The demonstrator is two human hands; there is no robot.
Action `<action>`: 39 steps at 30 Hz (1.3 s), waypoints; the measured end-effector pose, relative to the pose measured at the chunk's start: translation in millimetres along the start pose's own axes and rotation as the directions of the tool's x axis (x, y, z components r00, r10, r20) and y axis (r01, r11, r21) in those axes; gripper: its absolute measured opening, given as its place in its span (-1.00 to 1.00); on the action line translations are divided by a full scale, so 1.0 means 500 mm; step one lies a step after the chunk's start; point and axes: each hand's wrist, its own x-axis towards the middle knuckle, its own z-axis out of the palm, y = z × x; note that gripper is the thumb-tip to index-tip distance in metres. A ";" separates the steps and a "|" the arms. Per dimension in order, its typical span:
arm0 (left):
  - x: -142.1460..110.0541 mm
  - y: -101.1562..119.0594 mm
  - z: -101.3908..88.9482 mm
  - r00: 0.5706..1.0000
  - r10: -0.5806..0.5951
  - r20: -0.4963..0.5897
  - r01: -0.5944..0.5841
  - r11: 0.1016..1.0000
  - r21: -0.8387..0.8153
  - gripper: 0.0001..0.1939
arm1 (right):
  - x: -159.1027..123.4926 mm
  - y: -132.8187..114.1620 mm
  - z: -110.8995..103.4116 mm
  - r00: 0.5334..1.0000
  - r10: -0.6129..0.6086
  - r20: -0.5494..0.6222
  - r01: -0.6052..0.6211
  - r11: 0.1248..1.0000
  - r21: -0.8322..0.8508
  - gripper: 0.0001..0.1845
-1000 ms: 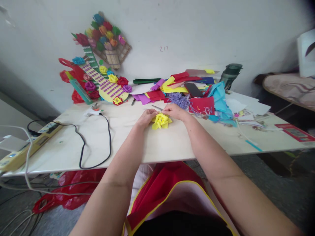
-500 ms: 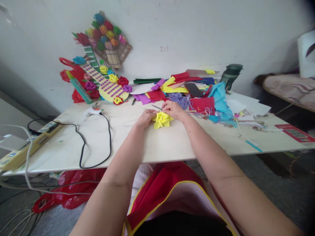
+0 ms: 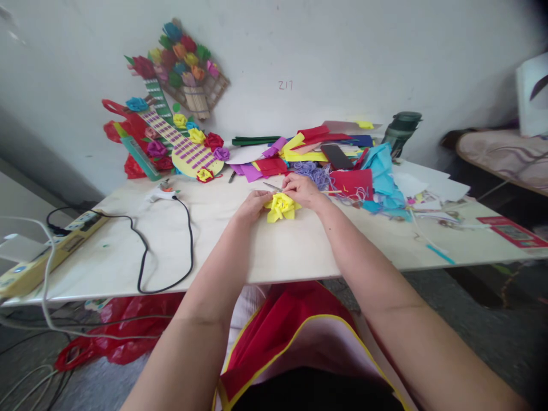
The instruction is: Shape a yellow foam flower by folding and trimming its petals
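L hand (image 3: 256, 205), fingers pinching yellow paper flower (image 3: 283, 208) at L edge, pointed blade (image 3: 273, 186), long axis approx L–R, tip L & slightly away, flower btwn hands over worktop (image 3: 295, 254), bloom facing up, R hand (image 3: 302, 190), fingers closed on blade's R end

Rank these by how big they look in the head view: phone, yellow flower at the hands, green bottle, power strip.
1. Power strip
2. Green bottle
Yellow flower and phone: too alike to rank, both smaller.
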 end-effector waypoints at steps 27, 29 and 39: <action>-0.007 0.007 -0.002 1.000 0.026 0.009 -0.027 0.995 0.095 -0.81 | 0.003 0.027 -0.008 0.986 -0.017 0.168 -0.004 0.993 0.121 -0.76; -0.008 0.008 -0.002 1.000 0.023 0.014 -0.024 0.995 0.099 -0.80 | 0.005 0.032 -0.004 0.985 -0.038 0.166 0.018 0.993 0.119 -0.77; -0.002 0.002 -0.005 0.998 0.043 0.041 -0.046 0.996 0.071 -0.78 | 0.002 0.030 -0.006 0.993 -0.069 0.098 0.052 0.985 0.163 -0.79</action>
